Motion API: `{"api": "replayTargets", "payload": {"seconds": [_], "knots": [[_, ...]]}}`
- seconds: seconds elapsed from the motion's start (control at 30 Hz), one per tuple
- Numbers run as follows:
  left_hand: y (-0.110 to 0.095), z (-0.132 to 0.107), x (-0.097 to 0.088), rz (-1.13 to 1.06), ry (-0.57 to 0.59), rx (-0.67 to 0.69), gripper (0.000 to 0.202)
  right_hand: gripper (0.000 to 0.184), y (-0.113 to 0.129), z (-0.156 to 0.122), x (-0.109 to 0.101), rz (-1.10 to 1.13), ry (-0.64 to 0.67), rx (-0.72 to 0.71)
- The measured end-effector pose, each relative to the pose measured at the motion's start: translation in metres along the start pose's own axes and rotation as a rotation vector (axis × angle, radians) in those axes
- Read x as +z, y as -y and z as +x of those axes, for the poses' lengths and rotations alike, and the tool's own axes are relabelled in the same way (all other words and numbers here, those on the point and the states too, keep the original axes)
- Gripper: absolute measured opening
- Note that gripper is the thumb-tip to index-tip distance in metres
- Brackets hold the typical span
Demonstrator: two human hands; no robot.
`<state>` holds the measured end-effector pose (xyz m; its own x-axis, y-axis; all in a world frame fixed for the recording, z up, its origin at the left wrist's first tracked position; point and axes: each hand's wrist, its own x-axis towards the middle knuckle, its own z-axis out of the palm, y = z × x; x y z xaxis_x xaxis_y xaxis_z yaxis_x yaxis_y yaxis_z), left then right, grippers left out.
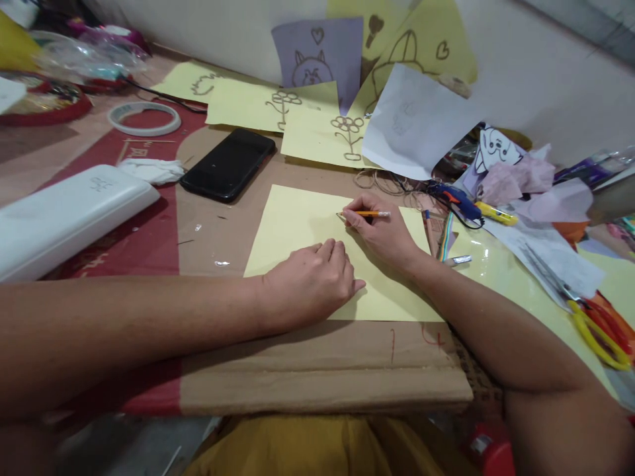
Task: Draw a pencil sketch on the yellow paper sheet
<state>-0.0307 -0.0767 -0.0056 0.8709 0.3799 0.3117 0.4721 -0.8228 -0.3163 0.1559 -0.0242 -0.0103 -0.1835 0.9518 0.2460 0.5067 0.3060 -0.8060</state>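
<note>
At sheet's far edge: right fingers (358, 219) pinched narrow on pencil (373, 213), tip down near the top of sheet (297, 228). Right hand (384, 239) resting on the paper. Left hand (310, 283) palm-down, fingers loosely curled, holding nothing, pinning sheet's lower middle. Sheet flat on cardboard (322, 380), bare strip between it and the front lip.

Risks, as judgement only:
- sheet skidding under a stroke with left palm lifted or light
- graphite smudge under right wrist
- cord (411, 196) and glue gun (459, 200) just beside right hand; likely snag on a wide sweep right
- tip close to top edge; possible run-off onto cardboard

Room:
- left of sheet: open cardboard up to phone (228, 165); white case (64, 215) well apart
- right: crowded with scrap paper (546, 254) and scissors (598, 327)
- far side: blocked by 3 or more drawings (317, 135)
- near side: only the 2 forearms and the cardboard lip
</note>
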Motion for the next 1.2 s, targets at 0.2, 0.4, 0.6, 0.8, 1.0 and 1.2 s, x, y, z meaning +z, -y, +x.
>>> {"api": "replayTargets", "payload": {"seconds": [0.2,0.4,0.6,0.8,1.0,1.2], "knots": [[-0.0001,0.0012,0.0001,0.003,0.0,0.001,0.045,0.017,0.0017,-0.0001,0.0007,-0.008,-0.006,-0.009],[-0.0001,0.0004,0.0003,0.006,-0.015,-0.001,0.045,0.017,0.0005,0.0001,0.0008,-0.015,0.001,-0.008],[0.0008,0.0002,0.0002,0.007,-0.005,0.007,0.045,0.018,0.0012,-0.0012,0.0005,-0.022,-0.029,-0.01],[0.0007,0.0005,-0.0007,-0.005,0.015,0.001,0.046,0.017,0.0005,-0.0012,-0.0002,-0.035,-0.03,-0.01],[-0.0001,0.0014,-0.0008,-0.013,0.027,-0.001,0.046,0.017,0.0005,-0.0013,0.0,-0.024,-0.021,-0.001],[0.0,0.0002,0.0008,-0.002,0.004,-0.001,0.046,0.017,0.0005,-0.0014,0.0,-0.017,-0.016,-0.002]]}}
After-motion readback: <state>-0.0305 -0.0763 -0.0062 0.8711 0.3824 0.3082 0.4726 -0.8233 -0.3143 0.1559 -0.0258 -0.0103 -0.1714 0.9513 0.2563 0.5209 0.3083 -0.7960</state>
